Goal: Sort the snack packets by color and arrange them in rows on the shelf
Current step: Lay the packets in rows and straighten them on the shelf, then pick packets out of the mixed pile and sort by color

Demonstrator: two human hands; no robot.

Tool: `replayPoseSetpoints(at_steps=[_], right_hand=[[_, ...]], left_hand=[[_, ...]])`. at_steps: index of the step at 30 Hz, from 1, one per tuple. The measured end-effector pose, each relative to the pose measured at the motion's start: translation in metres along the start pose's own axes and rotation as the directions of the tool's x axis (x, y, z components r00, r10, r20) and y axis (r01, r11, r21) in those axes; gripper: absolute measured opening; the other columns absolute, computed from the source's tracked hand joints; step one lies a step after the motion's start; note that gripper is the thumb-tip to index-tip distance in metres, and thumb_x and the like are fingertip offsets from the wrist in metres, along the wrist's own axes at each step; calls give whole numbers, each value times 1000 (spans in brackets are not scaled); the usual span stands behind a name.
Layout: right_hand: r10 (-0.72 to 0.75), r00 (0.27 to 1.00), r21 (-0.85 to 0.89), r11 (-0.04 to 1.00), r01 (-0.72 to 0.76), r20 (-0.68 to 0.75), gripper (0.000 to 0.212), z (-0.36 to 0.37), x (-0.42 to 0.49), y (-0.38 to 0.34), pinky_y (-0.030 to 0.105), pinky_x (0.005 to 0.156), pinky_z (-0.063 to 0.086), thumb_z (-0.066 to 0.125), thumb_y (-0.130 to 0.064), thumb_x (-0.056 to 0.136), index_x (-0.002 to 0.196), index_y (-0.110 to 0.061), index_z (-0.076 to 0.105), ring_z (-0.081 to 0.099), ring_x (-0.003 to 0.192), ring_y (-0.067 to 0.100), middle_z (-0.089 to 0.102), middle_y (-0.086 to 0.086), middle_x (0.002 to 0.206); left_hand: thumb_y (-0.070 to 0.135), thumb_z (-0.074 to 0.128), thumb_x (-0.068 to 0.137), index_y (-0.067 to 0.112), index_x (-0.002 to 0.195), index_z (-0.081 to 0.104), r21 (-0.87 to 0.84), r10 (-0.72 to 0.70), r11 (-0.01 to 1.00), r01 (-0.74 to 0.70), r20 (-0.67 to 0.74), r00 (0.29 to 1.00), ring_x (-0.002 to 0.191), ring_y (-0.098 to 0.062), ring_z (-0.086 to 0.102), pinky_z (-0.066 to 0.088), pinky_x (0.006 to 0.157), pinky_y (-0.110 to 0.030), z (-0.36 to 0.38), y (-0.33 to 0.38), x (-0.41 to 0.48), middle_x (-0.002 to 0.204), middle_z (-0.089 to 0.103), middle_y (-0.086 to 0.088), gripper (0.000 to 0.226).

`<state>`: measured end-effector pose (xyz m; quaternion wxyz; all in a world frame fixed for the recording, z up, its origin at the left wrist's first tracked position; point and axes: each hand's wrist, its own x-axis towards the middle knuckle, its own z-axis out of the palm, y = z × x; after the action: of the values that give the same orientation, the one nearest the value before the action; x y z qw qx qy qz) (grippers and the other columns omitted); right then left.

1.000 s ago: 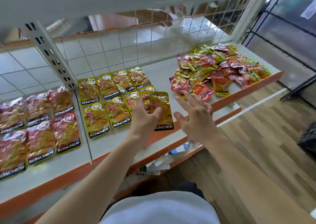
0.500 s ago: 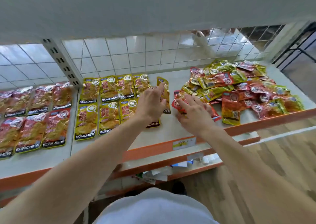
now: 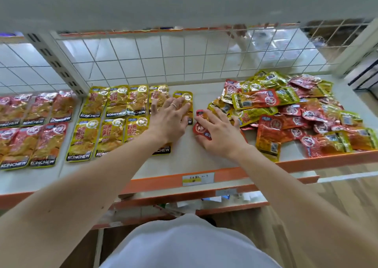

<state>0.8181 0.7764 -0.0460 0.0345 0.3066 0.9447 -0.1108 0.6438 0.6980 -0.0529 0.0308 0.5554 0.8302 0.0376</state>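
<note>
shelf [image 3: 184, 159]: rows [image 3: 114, 104], mixed pile [image 3: 286, 112] | left hand [image 3: 171, 118] flat, yellow packet [image 3: 185, 96] | right hand [image 3: 221, 137] spread, red packet [image 3: 201, 129]

On the shelf [image 3: 184, 158], the outer packet rows [image 3: 30, 128] lay far left, the inner packet rows [image 3: 110, 120] beside them, the loose pile [image 3: 286, 114] right. The wire grid [image 3: 163, 59] stood behind.
</note>
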Motion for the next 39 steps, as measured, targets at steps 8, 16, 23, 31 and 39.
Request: replayPoseSetpoints(at_steps=[8,16,23,31,39], right_hand=[[-32,999,-15,999,32,19,59,-1,-8,8,60,117,6,38,-57,99,154,-42,22,-2,154,22,9,-6,167],[-32,999,-17,999,32,7,59,-3,-26,30,56,118,7,38,-55,99,154,-44,21,-1,154,20,10,-11,166],[240,860,504,863,24,-450,33,-36,-53,86,42,104,42,59,-37,92,119,-22,70,57,121,17,67,-3,127],[703,709,626,532,-570,48,44,-67,-22,149,38,75,53,77,-46,81,93,-4,69,66,86,25,70,9,91],[713,681,864,226,-450,168,41,-69,-17,155,36,77,55,75,-23,87,124,-8,62,64,92,23,65,8,115]], left_hand=[[41,33,105,33,156,27,6,-168,986,168,83,982,153,-21,8,7,116,-64,-10,9,30,167,16,8,53],[39,47,100,26,151,40,-133,-51,990,43,-56,997,148,-21,19,13,115,-50,-4,53,17,161,32,6,52],[36,55,99,26,141,53,-386,42,918,-89,-129,991,140,-23,32,35,108,-52,-17,113,24,153,43,5,43],[50,47,101,23,152,36,-153,59,987,-44,92,994,146,-29,27,30,109,-53,-23,171,65,159,35,-6,59],[56,72,83,17,134,52,-291,-50,954,74,90,995,128,-31,44,37,100,-46,-29,176,80,130,56,-9,68]])
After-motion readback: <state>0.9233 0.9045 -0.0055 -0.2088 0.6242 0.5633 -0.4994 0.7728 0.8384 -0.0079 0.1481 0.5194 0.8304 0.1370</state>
